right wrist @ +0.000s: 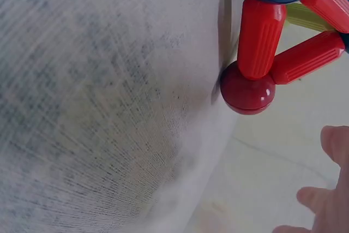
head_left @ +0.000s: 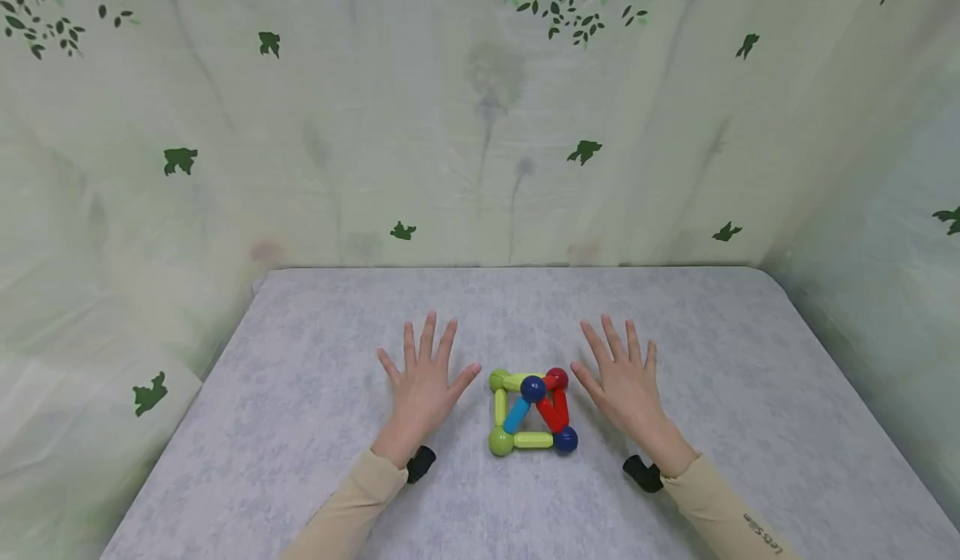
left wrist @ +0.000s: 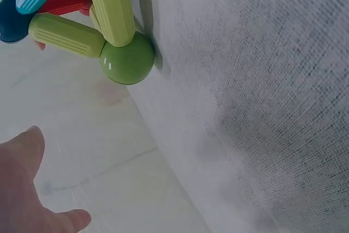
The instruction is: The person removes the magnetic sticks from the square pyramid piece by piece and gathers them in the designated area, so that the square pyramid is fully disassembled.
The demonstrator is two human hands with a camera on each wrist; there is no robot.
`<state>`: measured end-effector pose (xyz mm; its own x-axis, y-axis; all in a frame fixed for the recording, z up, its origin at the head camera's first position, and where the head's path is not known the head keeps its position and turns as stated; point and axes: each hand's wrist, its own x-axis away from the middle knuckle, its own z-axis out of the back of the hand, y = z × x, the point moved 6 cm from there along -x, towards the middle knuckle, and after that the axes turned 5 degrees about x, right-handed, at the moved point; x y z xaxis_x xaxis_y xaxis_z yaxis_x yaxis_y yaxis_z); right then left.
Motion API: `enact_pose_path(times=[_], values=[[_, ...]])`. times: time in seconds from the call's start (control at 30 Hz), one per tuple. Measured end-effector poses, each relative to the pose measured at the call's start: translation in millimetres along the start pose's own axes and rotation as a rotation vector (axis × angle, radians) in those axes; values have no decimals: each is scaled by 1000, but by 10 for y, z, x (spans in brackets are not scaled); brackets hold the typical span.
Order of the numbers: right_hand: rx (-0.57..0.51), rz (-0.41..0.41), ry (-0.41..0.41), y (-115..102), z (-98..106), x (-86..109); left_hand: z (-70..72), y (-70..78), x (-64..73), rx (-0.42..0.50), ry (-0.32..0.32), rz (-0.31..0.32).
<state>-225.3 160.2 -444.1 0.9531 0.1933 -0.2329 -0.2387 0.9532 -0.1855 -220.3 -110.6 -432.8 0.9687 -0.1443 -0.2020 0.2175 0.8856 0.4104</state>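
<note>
Between the two hands, a small pyramid of coloured balls and rods (head_left: 533, 441) stands on the table. Its base has lime-green rods on three sides and a red rod (right wrist: 260, 39) on the right. Green balls (left wrist: 127, 58) form the left corners; a red ball (right wrist: 248, 88) and a dark blue one form the right corners. Another dark blue ball (head_left: 533, 389) tops it, joined by slanting blue, red and lime rods. My left hand (head_left: 422, 389) is spread to its left, fingers straight and apart. To its right my right hand (head_left: 626, 389) is spread likewise. Neither hand touches the pyramid.
The table (head_left: 300, 393) has a mottled grey cloth with rounded far corners. Behind it and at both sides hangs a pale curtain (head_left: 420, 127) printed with leaves and green birds. Black straps (head_left: 643, 473) with small cameras sit at the wrists, below beige sleeves (head_left: 348, 502).
</note>
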Motion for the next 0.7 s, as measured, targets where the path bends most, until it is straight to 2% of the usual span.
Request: enact_pose_path(times=[0.07,0.17,0.27,0.37,0.5,0.57,0.7], values=[[-52,24,17,-16,29,4,10,32,-3,38,8,-37],[-207,74,48,-56,88,14,26,113,-16,167,20,-144],[-401,116,52,-116,131,31,13,200,-29,370,-6,-257],[-567,123,9,-175,135,56,-25,284,-45,582,-62,-339],[-750,88,-101,-229,67,102,-116,374,-64,759,-146,-368],[-818,63,-161,-248,10,133,-179,410,-69,792,-173,-363],[-925,72,-244,-294,-71,201,-254,486,-53,801,-195,-375]])
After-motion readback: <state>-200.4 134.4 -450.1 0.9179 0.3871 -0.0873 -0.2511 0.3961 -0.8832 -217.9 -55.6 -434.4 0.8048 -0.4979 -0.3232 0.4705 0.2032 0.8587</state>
